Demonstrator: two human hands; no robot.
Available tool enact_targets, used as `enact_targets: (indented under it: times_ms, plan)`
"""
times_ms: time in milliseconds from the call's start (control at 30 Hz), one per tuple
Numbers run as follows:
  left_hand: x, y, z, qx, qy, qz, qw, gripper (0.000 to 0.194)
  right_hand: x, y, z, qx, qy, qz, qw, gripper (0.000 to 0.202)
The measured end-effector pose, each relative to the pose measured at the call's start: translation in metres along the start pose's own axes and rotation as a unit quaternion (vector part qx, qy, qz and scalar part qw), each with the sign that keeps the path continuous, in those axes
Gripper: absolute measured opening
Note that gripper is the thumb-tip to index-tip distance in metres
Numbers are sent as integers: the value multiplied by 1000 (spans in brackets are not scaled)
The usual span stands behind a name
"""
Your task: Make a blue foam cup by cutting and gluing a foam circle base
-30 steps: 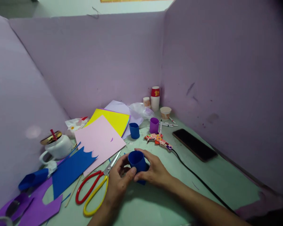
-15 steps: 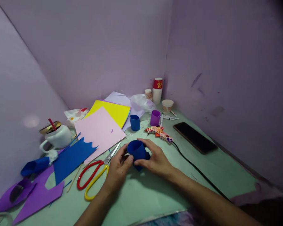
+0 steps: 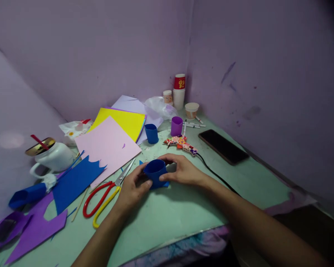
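Note:
A blue foam cup (image 3: 156,175) stands upright on the table, its open top facing me. My left hand (image 3: 133,190) is closed on its left side, thumb at the front. From the other side my right hand (image 3: 182,170) grips it, thumb on the near wall and fingers behind. A bit of flat blue foam (image 3: 166,184) shows at the cup's base; whether it is joined there I cannot tell. Just left of my left hand lie scissors (image 3: 117,182) with one red and one yellow handle. Beyond my right hand rests a floral-patterned glue gun (image 3: 180,144).
Another blue cup (image 3: 151,134) and a purple one (image 3: 176,127) stand farther back. Foam sheets, including a pink one (image 3: 108,146), spread left of centre. A white mug (image 3: 54,159) stands at the left. A phone (image 3: 224,146) and a black cord (image 3: 214,171) lie right.
The blue cup has been lowered and straightened onto the table, with both hands still around it. The whole view has shifted, so things appear farther left and higher.

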State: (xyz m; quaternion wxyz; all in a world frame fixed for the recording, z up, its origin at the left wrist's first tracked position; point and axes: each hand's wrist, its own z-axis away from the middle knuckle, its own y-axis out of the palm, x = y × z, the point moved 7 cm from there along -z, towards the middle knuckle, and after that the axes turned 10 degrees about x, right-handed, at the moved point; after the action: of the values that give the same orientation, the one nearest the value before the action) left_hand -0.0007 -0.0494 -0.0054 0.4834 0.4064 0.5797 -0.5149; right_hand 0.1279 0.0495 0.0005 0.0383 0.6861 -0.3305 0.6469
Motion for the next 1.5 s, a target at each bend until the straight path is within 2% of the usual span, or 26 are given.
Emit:
enact_targets:
  times_ms: [233,467,533,667,833,933,1100,1267,1367,1500]
  plan:
    - [-3,3,1,-43,2,-51,998,36,1,2,1,-2,-2,-24,1000,34]
    - [-2,3,2,-44,2,-36,998,40,3,2,1,-4,-5,-34,999,37]
    - [-1,2,3,-36,5,-22,999,44,6,2,1,12,-13,-39,999,39]
    - [-2,1,5,6,9,3,1000,53,13,7,3,90,-43,-75,992,47]
    - [-6,4,5,51,13,-10,999,57,9,16,5,135,-42,-78,987,71]
    - [-6,5,3,49,19,-24,998,59,6,16,3,119,-29,-68,990,74]
    - [-8,6,5,45,31,-63,997,60,4,7,1,50,6,-61,997,53]
    - [-20,14,9,12,43,-135,990,52,3,8,2,6,25,-66,997,58]
    - [-23,18,9,3,41,-140,989,49,7,9,2,-10,-4,-22,1000,62]
    - [-18,16,7,2,38,-128,991,50,19,9,4,1,-100,9,995,58]
